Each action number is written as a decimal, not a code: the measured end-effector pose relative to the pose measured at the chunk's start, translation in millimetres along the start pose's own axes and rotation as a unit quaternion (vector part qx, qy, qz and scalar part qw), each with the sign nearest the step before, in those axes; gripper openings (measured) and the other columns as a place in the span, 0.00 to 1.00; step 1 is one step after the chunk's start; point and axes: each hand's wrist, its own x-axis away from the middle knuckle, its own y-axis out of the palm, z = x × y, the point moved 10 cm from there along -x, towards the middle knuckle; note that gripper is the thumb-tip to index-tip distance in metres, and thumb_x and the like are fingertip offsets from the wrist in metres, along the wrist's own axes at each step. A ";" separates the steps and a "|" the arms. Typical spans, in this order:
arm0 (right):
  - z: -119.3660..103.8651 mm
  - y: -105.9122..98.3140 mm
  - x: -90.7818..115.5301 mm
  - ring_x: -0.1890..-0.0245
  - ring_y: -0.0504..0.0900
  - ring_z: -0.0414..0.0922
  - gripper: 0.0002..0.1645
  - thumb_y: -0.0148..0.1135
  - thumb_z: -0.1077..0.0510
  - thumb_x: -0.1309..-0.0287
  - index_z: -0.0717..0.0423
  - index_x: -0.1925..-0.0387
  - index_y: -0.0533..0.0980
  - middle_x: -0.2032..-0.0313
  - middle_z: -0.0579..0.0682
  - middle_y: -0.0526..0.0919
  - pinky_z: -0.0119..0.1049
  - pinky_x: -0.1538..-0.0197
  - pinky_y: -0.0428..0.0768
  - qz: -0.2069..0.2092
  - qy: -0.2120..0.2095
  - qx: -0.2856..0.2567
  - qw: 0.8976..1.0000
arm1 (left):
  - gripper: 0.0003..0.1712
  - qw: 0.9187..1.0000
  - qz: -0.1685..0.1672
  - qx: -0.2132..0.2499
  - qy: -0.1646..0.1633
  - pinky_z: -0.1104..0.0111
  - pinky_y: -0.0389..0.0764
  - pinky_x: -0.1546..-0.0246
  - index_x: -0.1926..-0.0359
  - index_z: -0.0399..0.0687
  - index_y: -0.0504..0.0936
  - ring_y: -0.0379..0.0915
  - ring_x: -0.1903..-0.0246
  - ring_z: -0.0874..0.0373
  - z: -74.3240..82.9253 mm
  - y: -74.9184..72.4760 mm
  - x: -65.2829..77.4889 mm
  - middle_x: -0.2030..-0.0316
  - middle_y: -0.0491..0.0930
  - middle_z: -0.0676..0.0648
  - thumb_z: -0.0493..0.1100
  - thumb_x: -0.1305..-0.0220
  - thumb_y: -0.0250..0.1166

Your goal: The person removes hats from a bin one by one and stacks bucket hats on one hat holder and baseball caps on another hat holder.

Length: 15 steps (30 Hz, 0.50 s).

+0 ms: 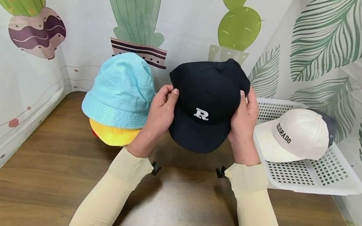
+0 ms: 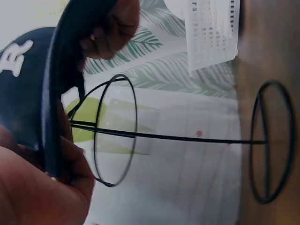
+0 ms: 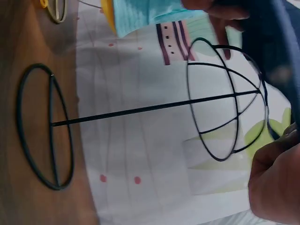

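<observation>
A black baseball cap (image 1: pixel 209 90) with a white letter R faces me, its brim tilted down. My left hand (image 1: pixel 162 114) pinches its left side, thumb on the front. On the other side my right hand (image 1: pixel 245 117) grips it the same way. Both wrist views show a black wire hat stand (image 2: pixel 187 138) with a domed wire top, a thin pole and a round base on the table. The cap is held at the stand's top, close by the dome (image 3: pixel 236 110). From the head view the stand is hidden behind the cap and hands.
Left of the cap, a light blue bucket hat (image 1: pixel 123 87) sits over a yellow hat (image 1: pixel 114 133), with a bit of red beneath. At right, a white plastic basket (image 1: pixel 344 191) holds a cream COLORADO cap (image 1: pixel 303 135) and a dark grey cap (image 1: pixel 330 125). A printed curtain (image 1: pixel 193 12) hangs behind the wooden table (image 1: pixel 190 204).
</observation>
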 end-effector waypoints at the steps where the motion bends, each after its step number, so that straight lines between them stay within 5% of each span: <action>1: 5.3 -1.4 0.2 0.35 0.79 0.46 0.24 0.48 0.55 0.16 0.49 0.26 0.73 0.30 0.48 0.77 0.40 0.34 0.77 0.004 0.017 0.005 1.000 | 0.10 1.000 0.001 -0.001 -0.020 0.66 0.64 0.60 0.54 0.42 0.75 0.64 0.65 0.56 -5.8 -0.3 -0.1 0.69 0.64 0.49 0.43 0.15 0.53; 5: 24.5 -7.7 0.5 0.38 0.79 0.44 0.22 0.49 0.55 0.16 0.50 0.28 0.75 0.36 0.47 0.80 0.39 0.35 0.76 0.020 0.074 0.029 0.997 | 0.11 0.998 -0.001 0.005 -0.069 0.65 0.64 0.58 0.54 0.42 0.75 0.65 0.61 0.56 -22.3 -1.7 -1.3 0.68 0.65 0.49 0.44 0.15 0.53; 12: 50.0 -10.4 3.9 0.41 0.77 0.44 0.22 0.51 0.50 0.17 0.47 0.30 0.77 0.41 0.44 0.79 0.41 0.35 0.75 0.024 0.165 0.050 0.985 | 0.10 0.996 0.026 0.012 -0.083 0.65 0.64 0.59 0.52 0.42 0.77 0.65 0.63 0.55 -28.2 -6.1 -3.2 0.70 0.64 0.50 0.44 0.16 0.55; 15: 55.0 -10.9 6.2 0.46 0.77 0.44 0.16 0.52 0.50 0.17 0.45 0.39 0.80 0.48 0.42 0.79 0.40 0.39 0.75 0.030 0.180 0.058 0.981 | 0.10 0.995 0.045 0.013 -0.088 0.67 0.67 0.55 0.50 0.41 0.78 0.67 0.59 0.56 -29.4 -8.8 -2.7 0.66 0.68 0.51 0.43 0.17 0.56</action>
